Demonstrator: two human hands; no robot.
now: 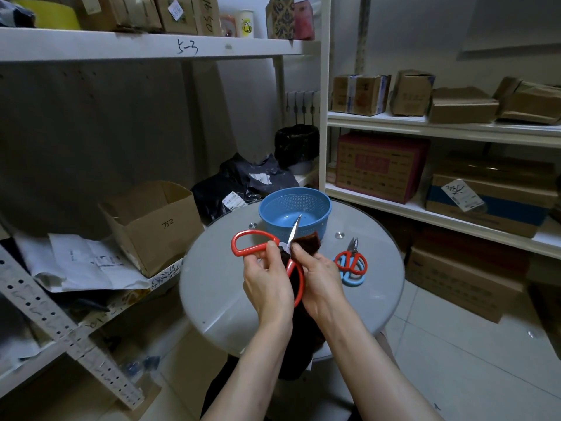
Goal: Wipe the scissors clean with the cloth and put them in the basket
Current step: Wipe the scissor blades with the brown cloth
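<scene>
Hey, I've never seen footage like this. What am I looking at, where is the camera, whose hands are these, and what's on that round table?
There is no machine here. A person wears one wide-angle camera on the head, so you are looking down at their own two bare hands. The left hand grips the large red-handled scissors by the handle, with the handles spread apart. The right hand pinches a brown cloth against a blade. Beneath them is a round grey table. A blue basket stands at its far side. To the right lies a smaller red-handled pair, resting on something light blue.
</scene>
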